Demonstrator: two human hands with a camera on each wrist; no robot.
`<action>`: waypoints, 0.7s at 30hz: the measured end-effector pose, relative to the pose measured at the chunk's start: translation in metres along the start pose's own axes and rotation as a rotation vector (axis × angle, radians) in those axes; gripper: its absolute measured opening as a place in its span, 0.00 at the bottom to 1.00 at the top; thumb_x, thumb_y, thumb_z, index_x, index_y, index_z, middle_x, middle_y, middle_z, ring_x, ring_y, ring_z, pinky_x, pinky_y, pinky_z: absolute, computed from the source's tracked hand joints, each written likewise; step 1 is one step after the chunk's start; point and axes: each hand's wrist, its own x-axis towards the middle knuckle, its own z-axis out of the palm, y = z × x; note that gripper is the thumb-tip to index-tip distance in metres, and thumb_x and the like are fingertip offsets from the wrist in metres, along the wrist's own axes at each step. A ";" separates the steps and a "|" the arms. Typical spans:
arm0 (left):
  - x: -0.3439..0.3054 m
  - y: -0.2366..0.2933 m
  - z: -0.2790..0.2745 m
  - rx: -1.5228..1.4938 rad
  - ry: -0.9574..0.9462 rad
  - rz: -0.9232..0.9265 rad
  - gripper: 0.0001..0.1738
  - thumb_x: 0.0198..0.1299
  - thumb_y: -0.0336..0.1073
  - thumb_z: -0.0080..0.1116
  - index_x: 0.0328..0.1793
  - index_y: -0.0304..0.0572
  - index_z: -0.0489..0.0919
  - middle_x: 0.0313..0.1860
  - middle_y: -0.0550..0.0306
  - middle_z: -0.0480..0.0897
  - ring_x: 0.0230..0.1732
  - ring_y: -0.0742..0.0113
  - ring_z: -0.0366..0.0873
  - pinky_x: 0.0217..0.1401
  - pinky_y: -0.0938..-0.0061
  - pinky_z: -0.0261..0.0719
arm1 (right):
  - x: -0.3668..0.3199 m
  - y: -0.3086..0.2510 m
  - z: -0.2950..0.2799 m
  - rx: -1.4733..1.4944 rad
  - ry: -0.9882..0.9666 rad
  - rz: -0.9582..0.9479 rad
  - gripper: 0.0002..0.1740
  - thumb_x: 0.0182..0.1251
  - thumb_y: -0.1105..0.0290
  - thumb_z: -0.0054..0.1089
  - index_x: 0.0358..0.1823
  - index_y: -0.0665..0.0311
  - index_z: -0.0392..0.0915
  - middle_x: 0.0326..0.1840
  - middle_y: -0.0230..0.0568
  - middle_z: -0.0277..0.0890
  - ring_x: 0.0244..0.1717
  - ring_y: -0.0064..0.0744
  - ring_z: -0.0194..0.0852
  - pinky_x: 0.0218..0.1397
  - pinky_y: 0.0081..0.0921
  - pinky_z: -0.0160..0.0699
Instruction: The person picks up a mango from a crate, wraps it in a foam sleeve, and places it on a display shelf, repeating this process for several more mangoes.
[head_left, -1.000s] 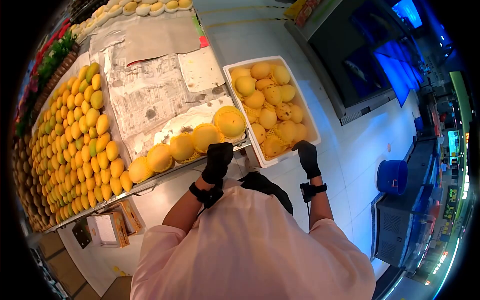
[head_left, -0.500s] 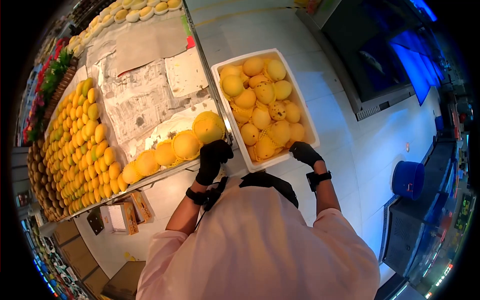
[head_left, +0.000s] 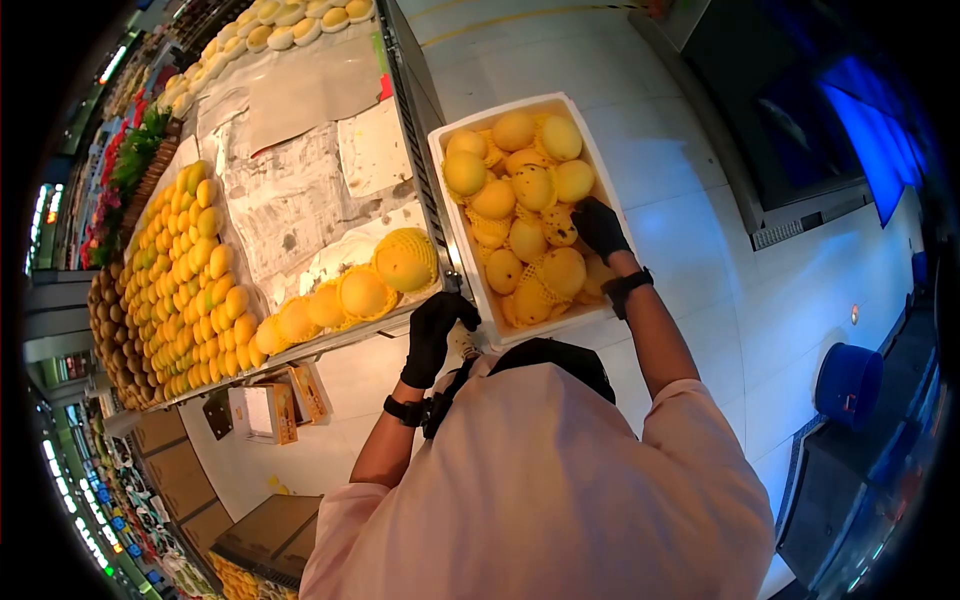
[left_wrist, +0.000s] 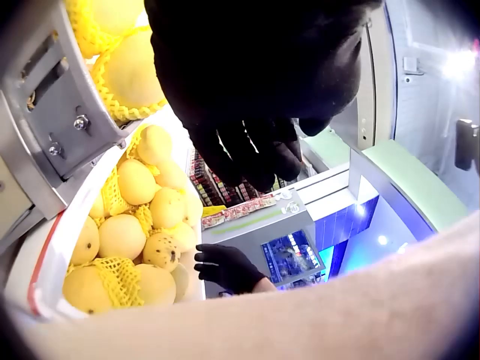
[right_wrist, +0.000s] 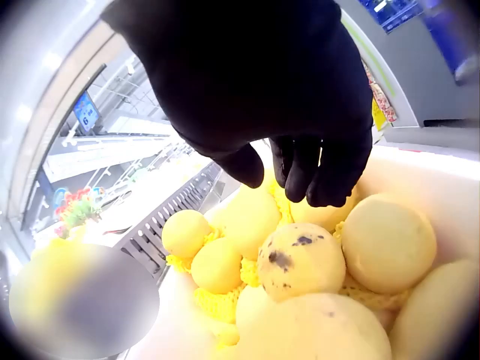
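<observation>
My right hand [head_left: 602, 230], in a black glove, is over the right side of a white foam box [head_left: 440, 150] of large round yellow fruits [head_left: 527, 240]. In the right wrist view its fingers [right_wrist: 341, 169] hang loosely bent above the fruits, holding nothing. A fruit with dark spots [right_wrist: 301, 261] lies below them. Several fruits wear yellow foam nets [left_wrist: 114, 281]. My left hand [head_left: 435, 335], also gloved in black, hangs by the display stand's near corner, between stand and box. Its fingers [left_wrist: 255, 161] droop loosely with nothing in them.
Left of the box is the stand, with a front row of netted yellow fruits [head_left: 365, 292], bare paper lining [head_left: 270, 190] and a slope of mangoes [head_left: 190, 290]. The stand's metal edge [head_left: 412, 140] runs beside the box. A blue bin [head_left: 848, 385] stands on the floor at right.
My right hand has moved from the box's near right corner forward and inward over the fruits. The left hand stays near the stand's corner. The head view has shifted.
</observation>
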 end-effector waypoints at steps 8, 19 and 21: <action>-0.029 -0.014 0.015 0.093 0.157 -0.101 0.09 0.71 0.31 0.52 0.45 0.31 0.80 0.36 0.56 0.82 0.38 0.69 0.79 0.45 0.74 0.77 | 0.049 -0.068 -0.004 -0.661 -0.117 -0.100 0.56 0.43 0.38 0.74 0.70 0.62 0.63 0.64 0.50 0.69 0.63 0.58 0.67 0.61 0.63 0.67; -0.052 -0.015 0.014 0.131 0.300 -0.088 0.11 0.73 0.33 0.49 0.46 0.31 0.79 0.32 0.54 0.82 0.35 0.68 0.79 0.44 0.73 0.77 | 0.052 -0.084 0.040 -0.691 -0.089 -0.046 0.63 0.44 0.36 0.74 0.74 0.71 0.57 0.62 0.50 0.70 0.65 0.56 0.64 0.60 0.60 0.65; -0.054 -0.015 0.015 0.134 0.316 -0.098 0.11 0.73 0.33 0.49 0.46 0.31 0.79 0.32 0.54 0.82 0.35 0.68 0.79 0.44 0.73 0.77 | 0.054 -0.087 0.043 -0.689 -0.090 -0.034 0.63 0.44 0.37 0.75 0.74 0.72 0.56 0.60 0.50 0.71 0.63 0.54 0.65 0.58 0.58 0.67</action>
